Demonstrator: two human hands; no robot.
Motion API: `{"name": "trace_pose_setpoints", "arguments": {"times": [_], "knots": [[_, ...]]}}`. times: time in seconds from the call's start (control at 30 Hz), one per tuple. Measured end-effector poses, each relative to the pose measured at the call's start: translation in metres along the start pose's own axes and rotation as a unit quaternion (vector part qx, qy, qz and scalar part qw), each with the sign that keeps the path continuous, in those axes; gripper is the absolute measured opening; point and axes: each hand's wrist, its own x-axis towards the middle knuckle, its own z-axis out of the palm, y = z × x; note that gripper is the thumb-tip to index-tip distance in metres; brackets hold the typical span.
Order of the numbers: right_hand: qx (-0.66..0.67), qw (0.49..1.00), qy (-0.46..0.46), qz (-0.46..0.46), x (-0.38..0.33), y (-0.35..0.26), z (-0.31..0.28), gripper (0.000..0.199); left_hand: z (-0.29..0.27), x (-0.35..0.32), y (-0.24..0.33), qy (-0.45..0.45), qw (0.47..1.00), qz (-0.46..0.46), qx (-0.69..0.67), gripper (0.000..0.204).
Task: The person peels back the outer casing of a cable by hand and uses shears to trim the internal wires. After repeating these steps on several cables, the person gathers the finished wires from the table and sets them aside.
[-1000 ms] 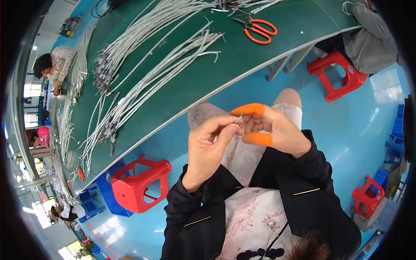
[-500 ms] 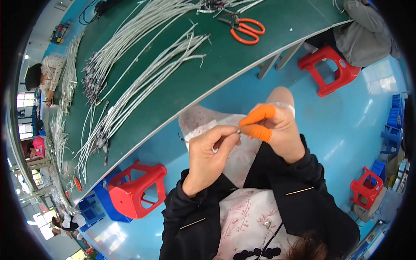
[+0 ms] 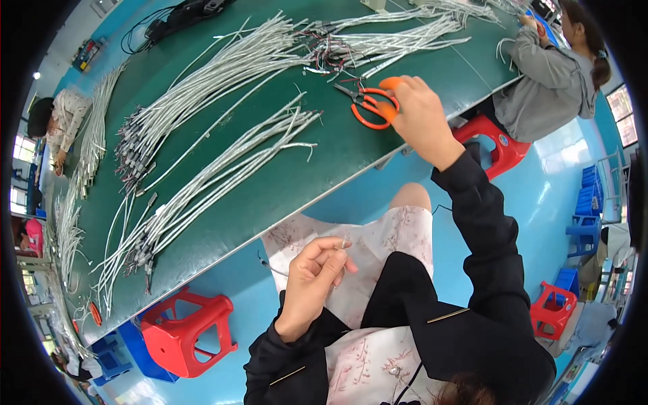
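One cable end (image 3: 344, 244), mostly hidden, pinched in left hand (image 3: 310, 280); right hand (image 3: 422, 118) covers part of orange-handled cutters (image 3: 358, 98), grip unclear.

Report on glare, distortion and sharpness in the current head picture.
Head view: glare whitens patches of the blue floor; windows at the left rim look overbright and tilted by the fisheye; the left hand looks fairly sharp, though the thin strand it pinches is too fine for detail.
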Motion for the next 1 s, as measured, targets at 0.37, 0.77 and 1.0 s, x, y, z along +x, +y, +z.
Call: {"name": "trace_pose_setpoints", "arguments": {"times": [0.37,0.77,1.0], "knots": [[-0.140,0.927,-0.348,0.026,0.030,0.016,0.013,0.017,-0.005,0.011,0.006,0.056,0.996,0.026,-0.061,0.018],[0.470,0.786,-0.204,0.346,-0.067,-0.043,-0.054,0.042,-0.003,0.015,0.001,0.040,0.994,0.051,-0.086,0.014],[0.460,0.758,-0.253,0.387,-0.127,-0.087,-0.067,0.048,0.007,0.014,-0.005,0.041,0.997,0.063,0.003,0.012]]}}
